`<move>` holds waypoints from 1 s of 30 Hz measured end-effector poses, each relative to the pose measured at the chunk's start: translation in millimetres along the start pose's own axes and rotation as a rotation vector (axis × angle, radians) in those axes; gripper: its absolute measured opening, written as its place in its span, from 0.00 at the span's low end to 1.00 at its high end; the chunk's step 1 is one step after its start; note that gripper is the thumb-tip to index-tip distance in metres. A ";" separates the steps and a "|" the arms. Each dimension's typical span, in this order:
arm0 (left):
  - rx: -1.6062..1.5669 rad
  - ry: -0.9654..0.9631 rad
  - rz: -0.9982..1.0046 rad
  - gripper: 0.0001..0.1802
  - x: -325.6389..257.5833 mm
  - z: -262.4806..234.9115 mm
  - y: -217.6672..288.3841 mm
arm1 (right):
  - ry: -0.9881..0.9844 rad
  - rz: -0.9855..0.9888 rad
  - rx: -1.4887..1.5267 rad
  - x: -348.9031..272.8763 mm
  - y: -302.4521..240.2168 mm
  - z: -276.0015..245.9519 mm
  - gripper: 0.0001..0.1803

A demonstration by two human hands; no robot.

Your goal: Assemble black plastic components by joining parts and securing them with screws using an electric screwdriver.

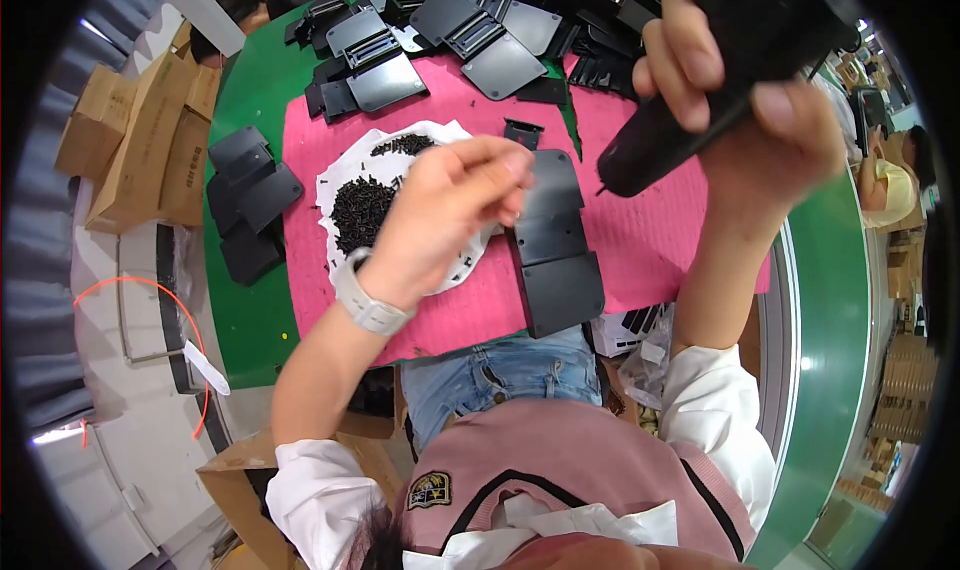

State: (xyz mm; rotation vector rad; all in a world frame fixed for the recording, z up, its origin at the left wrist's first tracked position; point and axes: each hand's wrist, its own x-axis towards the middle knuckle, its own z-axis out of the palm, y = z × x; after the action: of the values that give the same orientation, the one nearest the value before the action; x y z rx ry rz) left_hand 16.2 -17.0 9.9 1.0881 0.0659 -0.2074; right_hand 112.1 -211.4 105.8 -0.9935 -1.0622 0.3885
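My right hand (775, 140) is wrapped round a black electric screwdriver (650, 150), held up over the right side of the pink sheet, its thin bit pointing down and left. My left hand (435, 210) hovers above the right part of a round white dish (330, 185), thumb and fingertips pressed together. Whatever the fingertips pinch is too small or hidden to tell. Small black screws (362, 210) lie heaped in the dish, partly behind my left hand. Beside my left fingertips, a black hinged plate assembly (562, 285) lies flat near the sheet's front edge, apart from the bit.
The pink corrugated sheet (650, 250) covers part of a green table (235, 320). Many black plate assemblies (390, 80) are piled at the back. More black plates (268, 198) are stacked at the left. Cardboard boxes (140, 160) stand beyond the table's left side.
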 end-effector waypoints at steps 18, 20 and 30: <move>0.091 -0.033 0.106 0.10 -18.1 -13.2 -27.2 | -0.051 -0.324 0.260 -13.0 44.6 17.2 0.28; 0.100 -0.035 0.073 0.10 -19.8 -11.8 -23.6 | 0.052 -0.266 0.299 -15.5 42.7 19.7 0.28; 1.293 0.013 0.843 0.36 -34.7 5.6 -29.5 | -0.066 -0.097 0.268 -28.0 20.5 5.0 0.29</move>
State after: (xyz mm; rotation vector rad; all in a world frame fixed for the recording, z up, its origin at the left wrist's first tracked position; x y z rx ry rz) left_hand -24.0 -30.4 -7.8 2.2828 -0.5893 0.6177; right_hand 98.2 -217.5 74.2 -0.6924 -1.0817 0.4728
